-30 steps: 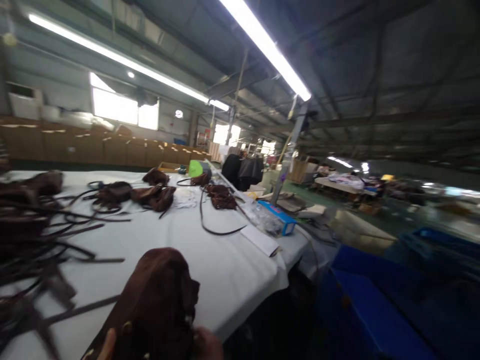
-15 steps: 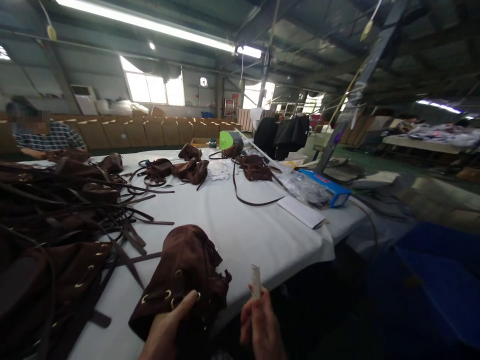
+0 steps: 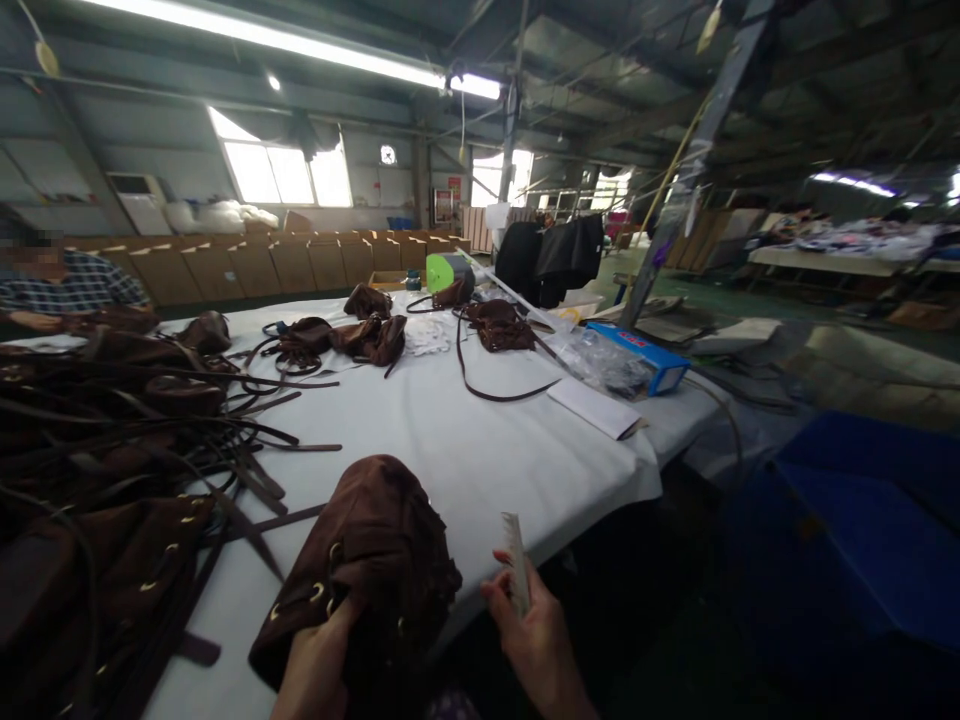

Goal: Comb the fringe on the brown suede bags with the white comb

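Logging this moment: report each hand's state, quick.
Left hand: holding a brown bag, fingers mostly hidden.
Right hand: closed, holding a thin pale strip.

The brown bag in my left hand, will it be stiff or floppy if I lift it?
Probably floppy: the brown bag is creased and bunched beside your left hand. It likely won't roll far, given its uneven, lumpy outline. The edge with gold-coloured rings may fold easily, as the material looks soft.
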Available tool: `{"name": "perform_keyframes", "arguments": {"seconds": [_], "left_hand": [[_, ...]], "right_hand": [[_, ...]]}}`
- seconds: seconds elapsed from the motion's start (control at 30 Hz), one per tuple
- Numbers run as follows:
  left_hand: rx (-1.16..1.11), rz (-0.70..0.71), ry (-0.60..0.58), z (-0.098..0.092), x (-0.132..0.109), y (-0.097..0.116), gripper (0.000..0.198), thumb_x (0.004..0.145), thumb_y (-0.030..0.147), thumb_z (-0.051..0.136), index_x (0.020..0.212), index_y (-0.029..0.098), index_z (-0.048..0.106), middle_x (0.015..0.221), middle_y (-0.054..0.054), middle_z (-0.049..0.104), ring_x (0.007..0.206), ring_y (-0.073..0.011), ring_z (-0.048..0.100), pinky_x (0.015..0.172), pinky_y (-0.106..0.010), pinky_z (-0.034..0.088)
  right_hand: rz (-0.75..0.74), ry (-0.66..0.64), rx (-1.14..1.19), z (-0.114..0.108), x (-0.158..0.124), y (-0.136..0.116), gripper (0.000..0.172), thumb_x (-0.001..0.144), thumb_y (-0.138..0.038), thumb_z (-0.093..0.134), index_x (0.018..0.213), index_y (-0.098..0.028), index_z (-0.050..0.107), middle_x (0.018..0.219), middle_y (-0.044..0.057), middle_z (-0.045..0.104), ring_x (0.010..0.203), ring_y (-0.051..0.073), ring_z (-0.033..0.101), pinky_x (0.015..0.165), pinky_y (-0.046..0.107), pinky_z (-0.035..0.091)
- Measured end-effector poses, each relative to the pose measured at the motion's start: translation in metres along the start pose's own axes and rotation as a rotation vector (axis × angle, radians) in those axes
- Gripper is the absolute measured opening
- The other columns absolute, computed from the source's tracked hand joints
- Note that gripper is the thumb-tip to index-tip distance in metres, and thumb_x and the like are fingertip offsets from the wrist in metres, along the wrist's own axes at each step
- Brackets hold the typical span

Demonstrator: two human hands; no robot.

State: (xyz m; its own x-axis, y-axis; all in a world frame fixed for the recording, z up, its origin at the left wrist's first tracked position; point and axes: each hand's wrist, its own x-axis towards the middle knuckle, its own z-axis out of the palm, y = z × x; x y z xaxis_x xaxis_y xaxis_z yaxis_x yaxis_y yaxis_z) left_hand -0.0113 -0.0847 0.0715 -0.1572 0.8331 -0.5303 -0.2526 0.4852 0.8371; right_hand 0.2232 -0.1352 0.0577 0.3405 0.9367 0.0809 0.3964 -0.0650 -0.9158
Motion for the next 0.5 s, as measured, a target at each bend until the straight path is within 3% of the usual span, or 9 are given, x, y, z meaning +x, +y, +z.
{"name": "perform_keyframes", "arguments": {"seconds": [0.1,0.17,0.2,0.3,0.37,0.43,0.5], "left_hand": [[0.148,-0.113,-0.045,0.006,-0.009,0.005,0.028,0.065,0.032,0.078,0.083,0.011,0.073,0.072,-0.009,0.075,0.073,-0.0331,0.070,0.056,-0.035,0.055],[0.179,-0.094,-0.062,0.009,-0.016,0.010,0.031,0.065,0.034,0.078,0.082,0.009,0.073,0.064,-0.009,0.073,0.065,-0.0322,0.069,0.050,-0.034,0.052],[0.163,-0.056,-0.042,0.010,-0.019,0.011,0.031,0.065,0.033,0.078,0.084,0.009,0.073,0.067,-0.009,0.074,0.066,-0.0304,0.069,0.051,-0.032,0.052],[0.059,0.070,0.057,0.011,-0.025,0.013,0.029,0.064,0.025,0.079,0.090,0.012,0.072,0.084,-0.006,0.076,0.076,-0.0219,0.070,0.061,-0.023,0.054],[-0.022,0.025,0.053,0.011,-0.026,0.012,0.026,0.064,0.018,0.079,0.087,0.013,0.071,0.084,-0.005,0.076,0.074,-0.0173,0.070,0.060,-0.018,0.053],[-0.134,-0.075,0.026,0.010,-0.027,0.011,0.015,0.064,0.010,0.076,0.077,0.011,0.069,0.068,-0.003,0.073,0.057,-0.0135,0.066,0.051,-0.017,0.049],[-0.240,-0.125,0.010,0.010,-0.027,0.010,0.009,0.067,0.005,0.071,0.066,0.011,0.065,0.052,0.001,0.065,0.043,-0.0103,0.057,0.042,-0.017,0.044]], "right_hand": [[-0.274,-0.077,-0.005,0.016,-0.009,-0.034,0.060,0.071,-0.053,0.070,0.122,-0.023,0.059,0.110,0.010,0.066,0.082,0.022,0.065,0.076,0.032,0.056],[-0.314,-0.083,0.026,0.027,-0.010,-0.046,0.066,0.069,-0.050,0.073,0.127,-0.022,0.055,0.122,0.011,0.061,0.108,0.027,0.059,0.095,0.038,0.049],[-0.262,-0.082,0.074,0.031,-0.009,-0.047,0.065,0.072,-0.048,0.072,0.129,-0.021,0.054,0.121,0.011,0.062,0.111,0.028,0.057,0.096,0.039,0.047],[-0.005,-0.139,0.276,0.036,-0.007,-0.043,0.050,0.079,-0.048,0.064,0.118,-0.017,0.059,0.092,0.007,0.068,0.083,0.022,0.065,0.074,0.031,0.055],[0.036,-0.175,0.332,0.035,-0.010,-0.039,0.039,0.080,-0.048,0.063,0.103,-0.017,0.064,0.075,0.002,0.063,0.065,0.017,0.062,0.059,0.025,0.052],[-0.105,-0.171,0.269,0.036,-0.019,-0.037,0.027,0.081,-0.043,0.064,0.092,-0.018,0.065,0.073,0.000,0.060,0.062,0.014,0.058,0.056,0.022,0.049],[-0.385,-0.201,0.135,0.040,-0.029,-0.035,0.019,0.083,-0.037,0.060,0.089,-0.021,0.066,0.078,0.001,0.059,0.061,0.011,0.056,0.055,0.020,0.047]]}}
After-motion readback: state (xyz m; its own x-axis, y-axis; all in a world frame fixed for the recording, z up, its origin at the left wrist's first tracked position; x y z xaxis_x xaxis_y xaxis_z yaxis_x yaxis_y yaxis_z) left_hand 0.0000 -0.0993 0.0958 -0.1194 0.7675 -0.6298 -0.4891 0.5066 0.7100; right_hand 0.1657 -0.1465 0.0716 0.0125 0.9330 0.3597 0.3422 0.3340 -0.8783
